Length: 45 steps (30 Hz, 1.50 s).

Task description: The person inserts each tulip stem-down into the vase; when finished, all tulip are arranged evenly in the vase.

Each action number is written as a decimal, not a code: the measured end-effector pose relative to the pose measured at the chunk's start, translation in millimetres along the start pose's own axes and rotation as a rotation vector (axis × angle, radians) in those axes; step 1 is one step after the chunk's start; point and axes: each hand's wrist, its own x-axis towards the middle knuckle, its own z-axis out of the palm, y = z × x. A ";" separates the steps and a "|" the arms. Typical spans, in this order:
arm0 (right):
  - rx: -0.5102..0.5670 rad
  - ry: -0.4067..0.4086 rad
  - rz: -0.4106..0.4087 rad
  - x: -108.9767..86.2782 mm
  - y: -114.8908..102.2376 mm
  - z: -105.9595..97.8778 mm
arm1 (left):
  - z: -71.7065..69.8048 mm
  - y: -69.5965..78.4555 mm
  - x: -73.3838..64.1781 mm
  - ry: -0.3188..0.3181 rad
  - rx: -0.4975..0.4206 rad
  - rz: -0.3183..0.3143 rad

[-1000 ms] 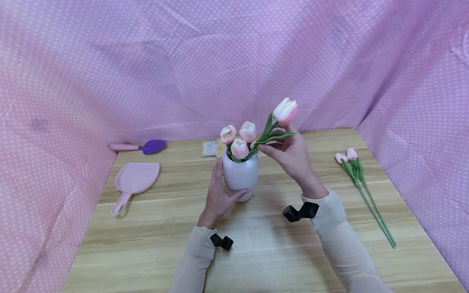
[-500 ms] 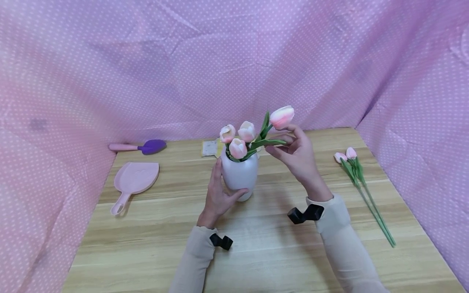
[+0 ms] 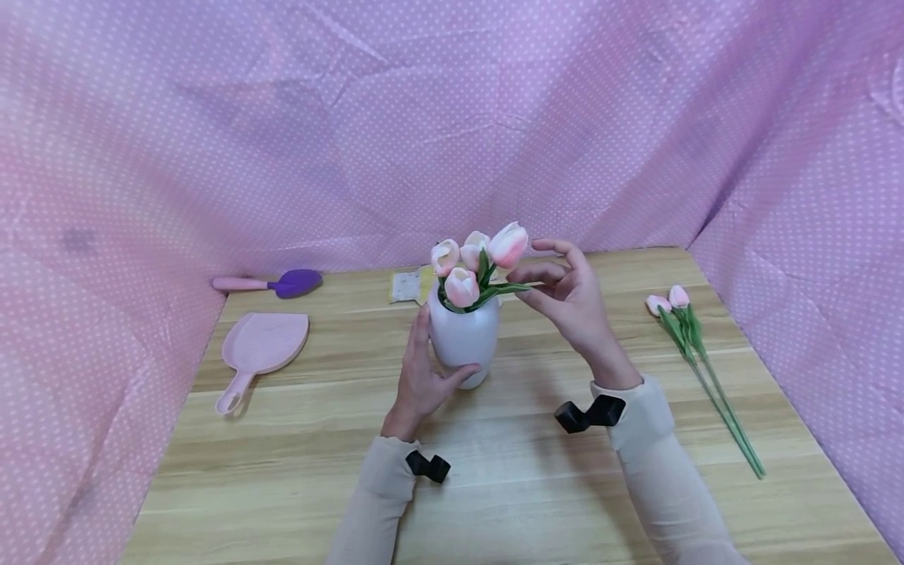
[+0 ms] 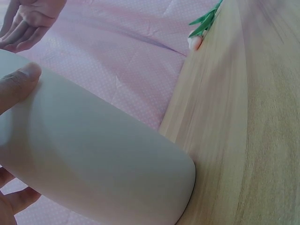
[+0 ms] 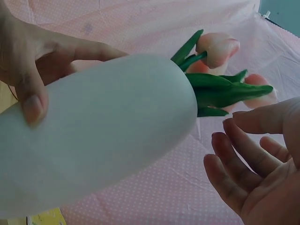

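Head view: I see the left hand [image 3: 421, 383] curled round the white vase [image 3: 462, 341] on the table [image 3: 282, 479] — four tulips [image 3: 462, 288] inside — and the right hand [image 3: 575, 302], empty, fingers loosely parted beside the leaves [image 3: 503, 289] (two spare flowers [image 3: 683, 344] lie rightward).

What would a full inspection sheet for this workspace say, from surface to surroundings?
Surface: wood-grain table.
Job's things: vase holding four tulips; two loose tulips lie to the right.
Clutter: trowel and dustpan at left; packet behind the vase, partly hidden.
Left grip: holds the vase's side.
Right grip: loosely curved beside a leaf; whether they touch is unclear.
Cables: nothing seen.
Surroundings: pink dotted cloth behind and on both sides.
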 end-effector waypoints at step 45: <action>-0.123 0.292 0.225 -75.3 7.4 -204.5 | 1.8 -1.3 -0.3 0.020 -0.006 0.028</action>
